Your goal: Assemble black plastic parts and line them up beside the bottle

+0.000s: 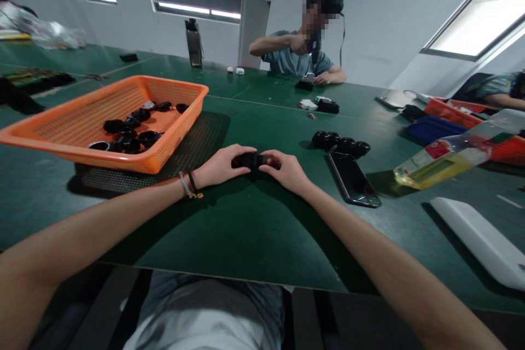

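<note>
Green tabletop [229,240] stretches wide, and across it a co-worker [283,60] is busy too. From the head view, it's all happening in the middle: the left hand [223,165] has thumb and fingers closed narrowly on a black piece [251,161], the right hand [286,171] pinching its other end! One part or two fitted together? Too dark to tell. Off left, the orange basket [180,130] holds loose black parts [125,145]; on the right, more black rounded parts [353,146] lie just beside a phone [355,179]. This piece looks mid-handling; which group is finished, which is left, can't be told.
</note>
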{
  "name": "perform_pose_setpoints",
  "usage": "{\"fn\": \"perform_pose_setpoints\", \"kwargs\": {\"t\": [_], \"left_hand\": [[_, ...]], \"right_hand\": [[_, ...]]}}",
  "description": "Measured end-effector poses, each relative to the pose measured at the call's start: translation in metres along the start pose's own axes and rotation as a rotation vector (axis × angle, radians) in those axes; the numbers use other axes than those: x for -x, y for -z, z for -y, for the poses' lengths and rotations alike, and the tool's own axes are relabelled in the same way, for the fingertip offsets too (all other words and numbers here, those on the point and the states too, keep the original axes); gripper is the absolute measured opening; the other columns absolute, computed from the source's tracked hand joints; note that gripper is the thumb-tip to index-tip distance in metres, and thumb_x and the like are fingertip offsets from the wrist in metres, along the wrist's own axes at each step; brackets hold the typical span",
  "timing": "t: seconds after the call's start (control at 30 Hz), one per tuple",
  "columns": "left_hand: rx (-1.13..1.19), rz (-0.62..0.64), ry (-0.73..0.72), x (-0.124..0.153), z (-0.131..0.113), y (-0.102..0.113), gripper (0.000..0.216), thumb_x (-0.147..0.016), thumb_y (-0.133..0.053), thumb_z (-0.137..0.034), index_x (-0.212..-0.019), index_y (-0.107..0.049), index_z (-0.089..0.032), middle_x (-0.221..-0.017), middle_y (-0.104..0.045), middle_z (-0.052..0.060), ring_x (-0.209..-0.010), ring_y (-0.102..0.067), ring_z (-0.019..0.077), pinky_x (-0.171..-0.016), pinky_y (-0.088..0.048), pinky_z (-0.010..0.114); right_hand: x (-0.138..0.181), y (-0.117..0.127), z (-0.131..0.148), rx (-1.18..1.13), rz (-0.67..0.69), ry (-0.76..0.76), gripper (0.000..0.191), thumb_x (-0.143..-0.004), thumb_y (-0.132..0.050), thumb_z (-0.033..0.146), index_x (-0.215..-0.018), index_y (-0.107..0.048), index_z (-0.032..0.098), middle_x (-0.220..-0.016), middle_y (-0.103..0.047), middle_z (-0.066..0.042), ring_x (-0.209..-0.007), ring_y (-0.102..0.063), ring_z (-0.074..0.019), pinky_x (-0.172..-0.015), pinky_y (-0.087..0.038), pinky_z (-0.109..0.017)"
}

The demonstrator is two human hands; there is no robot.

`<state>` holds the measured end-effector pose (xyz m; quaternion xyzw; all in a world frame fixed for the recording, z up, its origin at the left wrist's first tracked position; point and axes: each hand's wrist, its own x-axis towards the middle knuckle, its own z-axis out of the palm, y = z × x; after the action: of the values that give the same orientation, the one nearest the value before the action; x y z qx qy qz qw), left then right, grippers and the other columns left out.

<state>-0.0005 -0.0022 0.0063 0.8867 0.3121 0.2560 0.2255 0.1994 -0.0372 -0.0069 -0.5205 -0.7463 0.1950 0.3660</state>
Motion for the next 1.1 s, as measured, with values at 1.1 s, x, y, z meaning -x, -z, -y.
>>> {"fn": "perform_pose_setpoints", "kwargs": {"t": [1.1], "left_hand": [[0.020,-0.013,-0.006,0.0000,0.0016,-0.0008,0.044,-0.075,-0.061,-0.026,-0.117,-0.052,-0.018,-0.105,-0.060,0.006,-0.093,-0.057,0.0185,-0.081,-0.046,0.031]], "right_hand": [[0.0011,0.0011,0.0017,-0.031,0.016,0.014,0.025,-0.070,-0.065,0.023,-0.094,-0.061,0.017,-0.073,-0.067,-0.002,-0.067,-0.061,-0.0150,-0.066,-0.048,-0.030]]}}
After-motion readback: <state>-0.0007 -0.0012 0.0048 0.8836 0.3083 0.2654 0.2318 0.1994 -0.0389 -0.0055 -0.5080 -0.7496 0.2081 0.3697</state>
